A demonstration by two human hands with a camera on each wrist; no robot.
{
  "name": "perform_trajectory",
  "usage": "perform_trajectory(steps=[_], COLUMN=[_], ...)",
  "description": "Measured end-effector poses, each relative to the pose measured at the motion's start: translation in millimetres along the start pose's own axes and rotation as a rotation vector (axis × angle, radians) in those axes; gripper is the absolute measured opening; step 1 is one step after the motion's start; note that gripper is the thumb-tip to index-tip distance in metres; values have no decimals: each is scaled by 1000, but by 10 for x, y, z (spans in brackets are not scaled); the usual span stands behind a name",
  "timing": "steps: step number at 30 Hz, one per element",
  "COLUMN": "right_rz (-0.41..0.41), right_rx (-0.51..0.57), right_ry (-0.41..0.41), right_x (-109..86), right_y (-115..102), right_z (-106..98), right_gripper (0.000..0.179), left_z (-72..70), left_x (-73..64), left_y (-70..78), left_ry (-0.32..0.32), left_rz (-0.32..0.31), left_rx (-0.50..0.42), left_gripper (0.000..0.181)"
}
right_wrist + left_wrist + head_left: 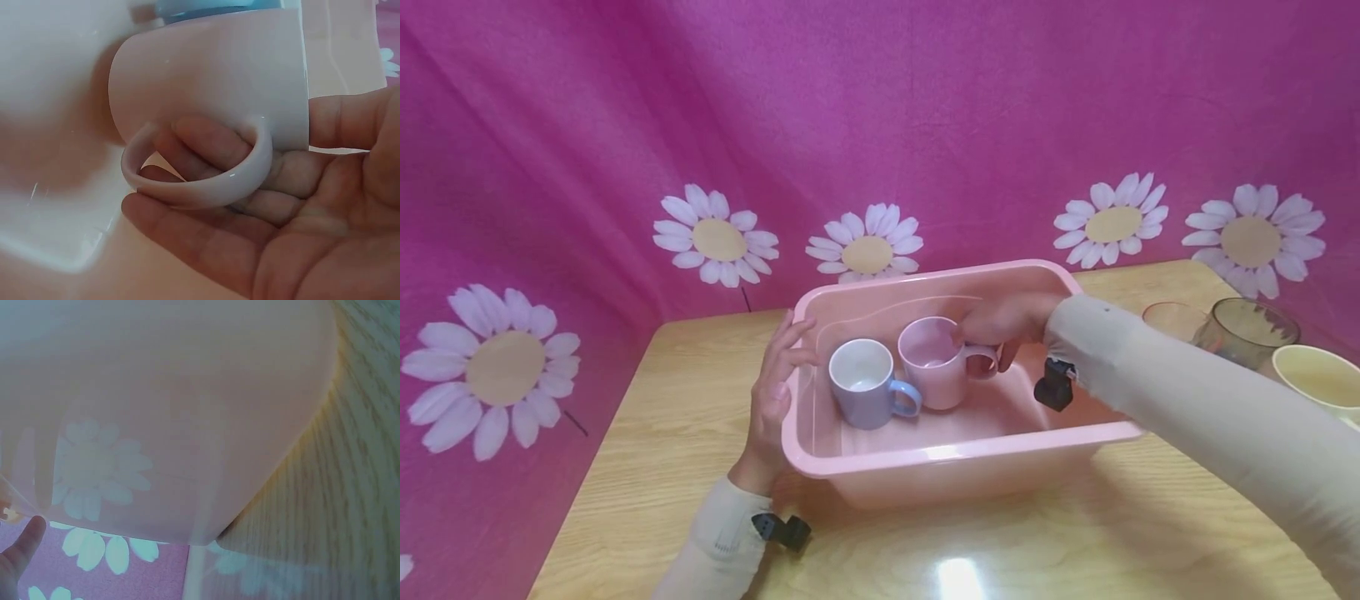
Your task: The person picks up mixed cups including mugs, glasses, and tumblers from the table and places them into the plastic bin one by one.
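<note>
A pink tub (955, 454) stands on the table. At its left end my left hand (771, 392) grips the rim, with fingertips reaching over the edge. In the left wrist view the tub's outer wall (187, 425) fills most of the picture, with one fingertip at its edge. Inside the tub a pink mug (936, 379) stands upright. My right hand (1003, 325) holds that mug, fingers around its handle (206, 190) and thumb at the rim. A blue mug (865, 408) with a white inside stands upright to its left, handle towards the right.
To the right of the tub, partly behind my right sleeve, are a dark clear glass (1251, 329), an orange-rimmed glass (1172, 312) and a pale yellow cup (1318, 379). The wooden table (692, 400) meets a magenta flowered cloth (925, 125) at the back.
</note>
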State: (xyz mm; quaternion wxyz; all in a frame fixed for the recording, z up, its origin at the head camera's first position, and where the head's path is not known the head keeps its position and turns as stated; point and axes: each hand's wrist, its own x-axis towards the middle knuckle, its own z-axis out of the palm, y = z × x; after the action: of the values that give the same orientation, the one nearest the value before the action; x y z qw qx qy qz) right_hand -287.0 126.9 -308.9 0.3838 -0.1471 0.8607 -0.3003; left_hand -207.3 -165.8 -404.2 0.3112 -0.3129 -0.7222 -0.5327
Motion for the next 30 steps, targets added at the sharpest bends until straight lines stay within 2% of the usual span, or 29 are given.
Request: perform_trajectory(steps=[3,8,18,30], right_rz=[15,18,41,49], right_rx=[-22,-13,-9,-36], right_ry=[-29,-82,-52,-59], right_x=[19,68,94,107], right_y=[1,8,17,17], right_z=[11,33,78,79], right_gripper=[18,26,17,19], left_z=[8,13,7,12], left_x=[1,8,-5,6], left_y=[4,19,6,23], left_ry=[1,5,-6,5], left_rz=[9,21,3,35], left_rx=[-4,-18,-8,-34], left_gripper=[42,42,42,42])
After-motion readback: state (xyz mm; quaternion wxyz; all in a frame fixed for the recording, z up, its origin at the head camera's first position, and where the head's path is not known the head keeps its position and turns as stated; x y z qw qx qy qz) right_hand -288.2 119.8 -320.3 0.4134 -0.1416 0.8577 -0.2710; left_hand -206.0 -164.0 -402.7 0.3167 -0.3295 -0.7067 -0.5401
